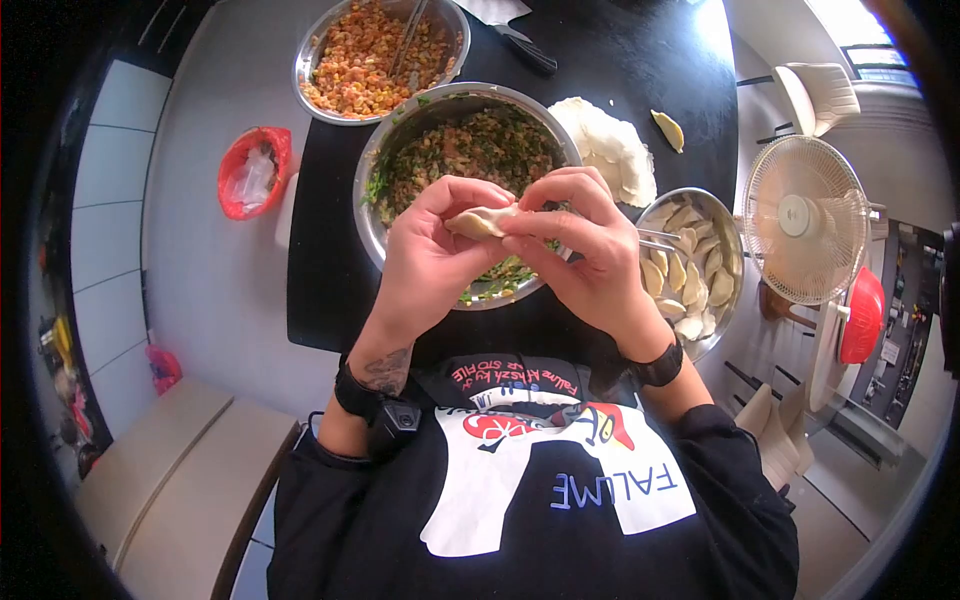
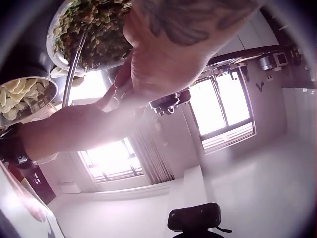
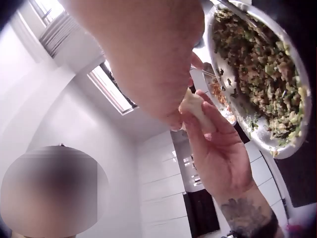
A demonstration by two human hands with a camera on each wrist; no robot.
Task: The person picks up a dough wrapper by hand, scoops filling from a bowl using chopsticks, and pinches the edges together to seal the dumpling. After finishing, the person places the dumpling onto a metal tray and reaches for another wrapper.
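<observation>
Both hands meet over the steel bowl [image 1: 367, 215] of chopped green filling [image 1: 460, 150]. Between them is a pale folded dumpling [image 1: 478, 222]. My left hand [image 1: 425, 245] holds its body between thumb and fingers. The thumb and fingertips of my right hand [image 1: 590, 250] pinch its right end, near the edge. From the right wrist view, the dumpling [image 3: 197, 113] shows as soft dough gripped by both hands. In the left wrist view the hands hide it.
Right of the hands, a steel bowl [image 1: 738, 265] holds several dumplings. Stacked wrappers [image 1: 605, 150] and a single dumpling [image 1: 668, 131] lie on the black table [image 1: 690, 80]. Farther back are a bowl of orange filling [image 1: 375, 55] and a knife [image 1: 525, 48]. Metal sticks [image 1: 655, 240] protrude beside the right hand.
</observation>
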